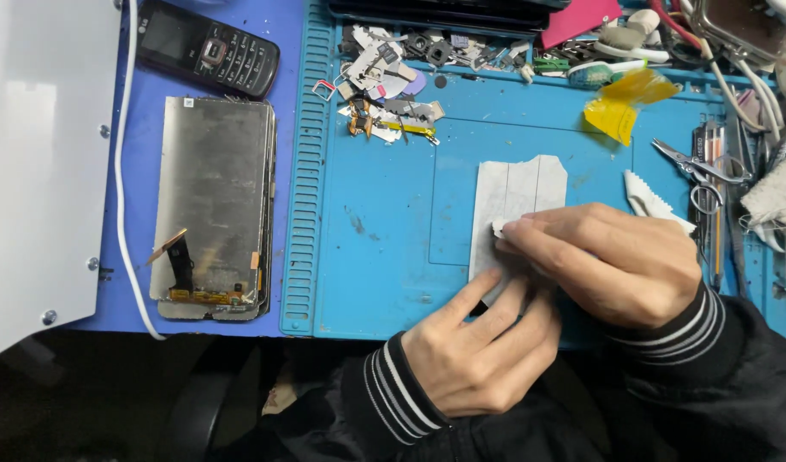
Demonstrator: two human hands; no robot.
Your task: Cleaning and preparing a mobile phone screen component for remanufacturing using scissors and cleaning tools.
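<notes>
A flat grey-white rectangular sheet (514, 192), like a phone panel covered with a film, lies on the blue work mat (384, 257). My left hand (483, 346) presses its near end down with fingers spread flat. My right hand (619, 261) reaches across from the right and pinches a small white bit, a wipe or a film corner (501, 228), against the sheet's left side. The lower part of the sheet is hidden under both hands.
A stack of phone display panels (211, 205) and a black keypad phone (209, 47) lie left of the mat. Small parts litter (388, 81) the mat's far edge. Yellow tape (619, 107), tweezers and scissors (701, 167) and a white wipe (648, 201) sit at the right.
</notes>
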